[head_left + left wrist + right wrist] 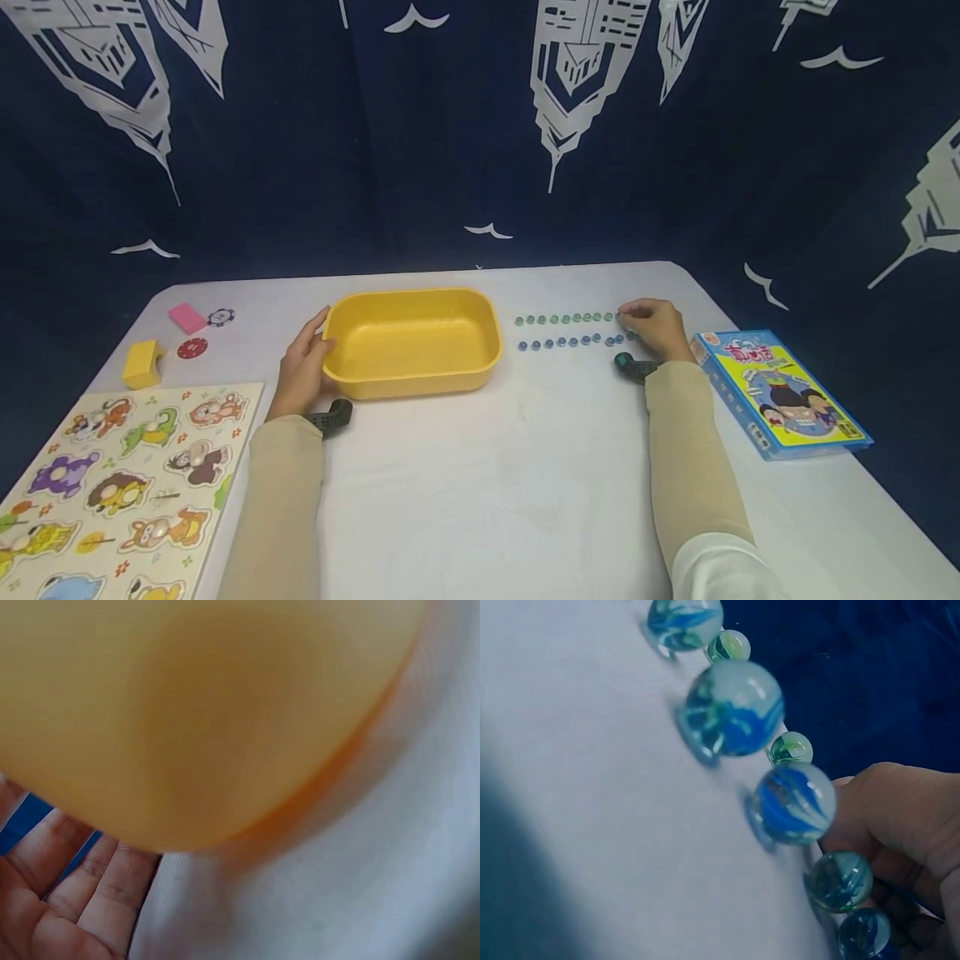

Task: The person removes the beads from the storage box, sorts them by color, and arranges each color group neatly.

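My left hand (302, 367) holds the left end of a yellow plastic tub (420, 387), its thumb at the rim; the left wrist view shows its fingers (112, 892) against the tub's wall (225, 750). At the right end of a row of green glass marbles (566, 319), my right hand (656, 327) pinches a marble between thumb and fingertips, mostly hidden by them. Nearer me runs a second row of blue-swirled marbles (573, 342), its right end partly behind the hand. In the right wrist view, blue marbles (735, 709) stand in front of the fingers (885, 806).
A blue-and-yellow game box (787, 392) lies right of my right forearm. On the left are an animal puzzle board (135, 492), a yellow block (142, 365), a pink piece (187, 318), a red chip (192, 348) and a black-and-white chip (221, 317). A dark curtain (450, 150) hangs behind the table.
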A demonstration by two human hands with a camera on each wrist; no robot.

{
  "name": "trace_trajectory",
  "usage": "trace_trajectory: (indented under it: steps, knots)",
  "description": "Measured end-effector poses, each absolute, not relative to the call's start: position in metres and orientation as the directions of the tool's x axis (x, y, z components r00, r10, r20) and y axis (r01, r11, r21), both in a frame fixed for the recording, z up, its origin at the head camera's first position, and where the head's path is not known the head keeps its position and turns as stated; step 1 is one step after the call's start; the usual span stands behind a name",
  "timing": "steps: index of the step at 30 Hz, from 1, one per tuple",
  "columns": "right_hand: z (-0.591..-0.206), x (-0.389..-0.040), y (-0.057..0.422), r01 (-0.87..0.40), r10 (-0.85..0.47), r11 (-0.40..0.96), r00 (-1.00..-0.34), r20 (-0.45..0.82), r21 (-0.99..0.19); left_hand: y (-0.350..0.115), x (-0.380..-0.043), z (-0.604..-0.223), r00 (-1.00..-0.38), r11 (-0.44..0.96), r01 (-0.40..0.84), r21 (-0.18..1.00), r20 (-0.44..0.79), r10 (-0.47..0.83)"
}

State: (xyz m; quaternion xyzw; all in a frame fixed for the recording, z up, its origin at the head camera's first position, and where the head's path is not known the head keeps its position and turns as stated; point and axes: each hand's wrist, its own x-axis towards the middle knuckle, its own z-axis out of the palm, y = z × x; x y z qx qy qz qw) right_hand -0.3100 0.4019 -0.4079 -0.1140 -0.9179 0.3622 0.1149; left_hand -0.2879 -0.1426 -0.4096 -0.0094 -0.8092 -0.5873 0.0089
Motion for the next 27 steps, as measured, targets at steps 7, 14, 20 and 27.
trace_trajectory:
  steps: [7, 14, 20, 27]
  knots:
    - [-0.4, -0.311, 0.399, 0.118, 0.287, 0.704, -0.949, 0.129, -0.701, -0.143, -0.286, -0.41, -1.0, 0.304, 0.025, 0.952, 0.027, 0.0]
    - [-0.362, -0.31, 0.38, -0.059, 0.229, 0.712, -0.922, 0.311, -0.699, -0.144, -0.288, -0.411, -1.0, 0.31, 0.02, 0.951, 0.024, -0.008]
    - [-0.333, -0.304, 0.354, -0.203, 0.129, 0.671, -0.915, 0.382, -0.713, -0.148, -0.289, -0.409, -0.998, 0.291, -0.002, 0.957, 0.015, -0.055]
    - [-0.316, -0.282, 0.338, -0.244, 0.01, 0.597, -0.951, 0.31, -0.764, -0.135, -0.287, -0.384, -0.939, 0.338, 0.176, 0.925, 0.261, -0.224]
